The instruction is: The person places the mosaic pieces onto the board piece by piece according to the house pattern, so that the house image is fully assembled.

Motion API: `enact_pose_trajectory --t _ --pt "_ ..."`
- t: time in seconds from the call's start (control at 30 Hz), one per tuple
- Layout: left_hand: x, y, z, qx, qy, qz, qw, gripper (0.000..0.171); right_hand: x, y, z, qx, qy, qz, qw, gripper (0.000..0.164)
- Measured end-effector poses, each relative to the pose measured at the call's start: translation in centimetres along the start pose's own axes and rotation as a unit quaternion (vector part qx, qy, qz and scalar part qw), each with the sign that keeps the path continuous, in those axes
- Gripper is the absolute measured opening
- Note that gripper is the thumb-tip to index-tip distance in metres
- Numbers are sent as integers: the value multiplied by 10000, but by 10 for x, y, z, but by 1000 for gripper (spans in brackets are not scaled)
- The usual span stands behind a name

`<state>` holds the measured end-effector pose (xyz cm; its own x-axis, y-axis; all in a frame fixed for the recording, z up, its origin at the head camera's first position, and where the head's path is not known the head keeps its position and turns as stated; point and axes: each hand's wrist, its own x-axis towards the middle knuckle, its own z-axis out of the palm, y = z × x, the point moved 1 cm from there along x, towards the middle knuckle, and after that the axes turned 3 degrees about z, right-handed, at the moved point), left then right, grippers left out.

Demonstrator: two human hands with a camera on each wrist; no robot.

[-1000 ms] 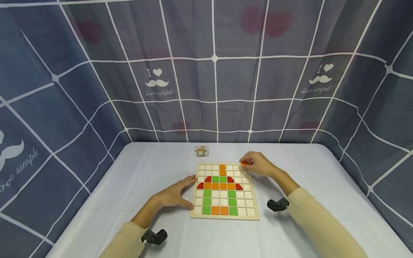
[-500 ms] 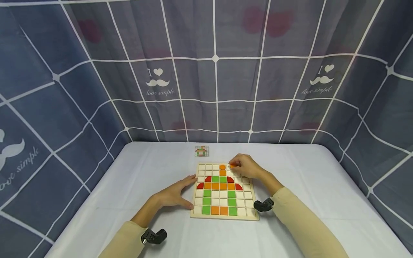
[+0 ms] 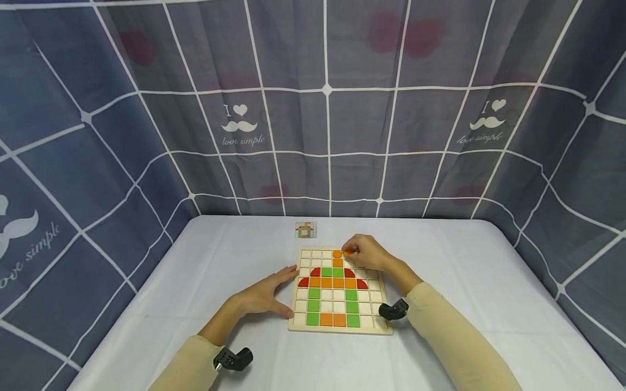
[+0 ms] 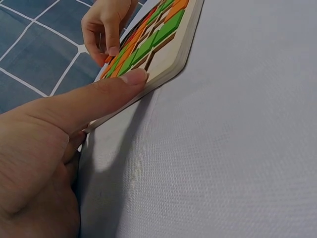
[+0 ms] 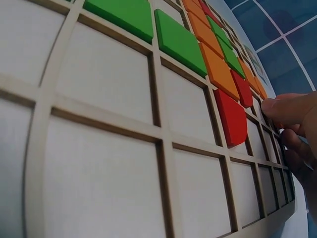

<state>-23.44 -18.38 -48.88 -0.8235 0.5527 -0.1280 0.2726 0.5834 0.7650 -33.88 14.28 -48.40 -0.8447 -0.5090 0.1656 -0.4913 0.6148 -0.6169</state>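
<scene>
A square wooden grid board (image 3: 342, 332) lies on the table with green, orange and red pieces set in its cells. My right hand (image 3: 370, 253) pinches a small orange piece (image 3: 348, 252) at the top row, just right of an orange disc (image 3: 337, 253). Its exact shape is mostly hidden by my fingers. Along the board's left edge rests my left hand (image 3: 264, 295), fingers spread and straight. In the left wrist view the thumb (image 4: 111, 91) touches the board's rim near a corner. Two green squares and a red rounded piece (image 5: 232, 119) appear close in the right wrist view.
A small printed card (image 3: 305, 229) with a similar coloured pattern lies behind the board. White cloth (image 3: 195, 260) covers the table. Blue-grey checked curtains (image 3: 293, 119) stand around its back and sides.
My right hand has moved left along the board's top edge with the orange piece, ending close to the orange disc. The left hand has stayed in place.
</scene>
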Motion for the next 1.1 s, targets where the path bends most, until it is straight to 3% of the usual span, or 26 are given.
enact_pose_trajectory --t 0.73,1.1 --pt "5 -1 1 33 -49 2 10000 111 -2 5 -2 -57 43 152 9999 21" --pt "1 -2 4 -120 -65 35 9999 110 -8 5 -5 -51 -22 212 9998 21"
